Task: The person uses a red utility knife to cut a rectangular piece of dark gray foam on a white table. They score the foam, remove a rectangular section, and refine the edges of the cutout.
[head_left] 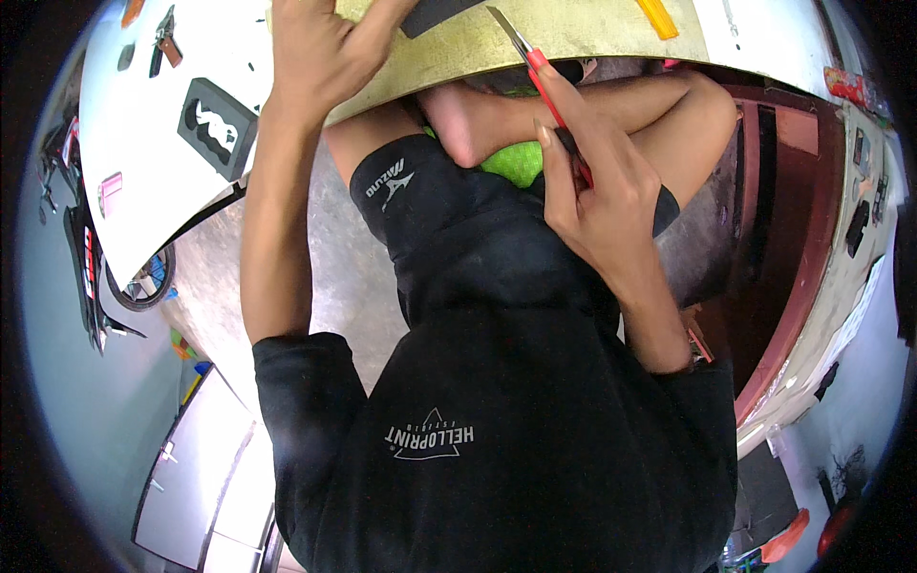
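Roughly, everything here is placed by the black sheet (441, 13) at the top of the view, lying on the yellowish board (611, 33). Its visible lower edge slants up to the right; the rest runs out of frame. Left hand (320, 48) is the nearer, just left of the sheet, thumb spread toward it; fingertips cut off, so cannot tell whether they grip anything. Right hand (607, 172) well below and right of the sheet, thumb and fingers closed around a red knife (548, 88). Knife's long axis points up and left, blade tip by the sheet's right end, perhaps touching; hard to judge from overhead. Yellow cutter (657, 17) lies farther right of the sheet.
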A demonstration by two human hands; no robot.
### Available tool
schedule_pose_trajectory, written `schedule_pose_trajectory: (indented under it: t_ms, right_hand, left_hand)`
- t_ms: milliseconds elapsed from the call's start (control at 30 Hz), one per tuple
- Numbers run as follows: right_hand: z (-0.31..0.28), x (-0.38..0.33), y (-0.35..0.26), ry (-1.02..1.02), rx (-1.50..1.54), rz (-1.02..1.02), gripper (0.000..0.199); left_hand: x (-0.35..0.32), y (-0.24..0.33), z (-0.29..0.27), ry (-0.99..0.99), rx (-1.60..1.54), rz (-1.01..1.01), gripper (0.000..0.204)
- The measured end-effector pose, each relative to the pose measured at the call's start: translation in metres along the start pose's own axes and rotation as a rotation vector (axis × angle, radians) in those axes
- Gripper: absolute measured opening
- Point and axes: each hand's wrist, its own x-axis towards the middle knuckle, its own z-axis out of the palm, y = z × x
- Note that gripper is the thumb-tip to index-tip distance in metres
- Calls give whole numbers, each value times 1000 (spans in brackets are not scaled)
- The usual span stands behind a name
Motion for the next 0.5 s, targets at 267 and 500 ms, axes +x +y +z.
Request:
schedule_pose_trajectory:
  t_ms: [267,500]
  right_hand:
    - [41,9,7,119,155,-84,50]
    - [48,18,5,108,166,-57,52]
  left_hand:
    - [14,12,-17,-121,68,10,52]
    - [12,5,-15,-100,18,-57,54]
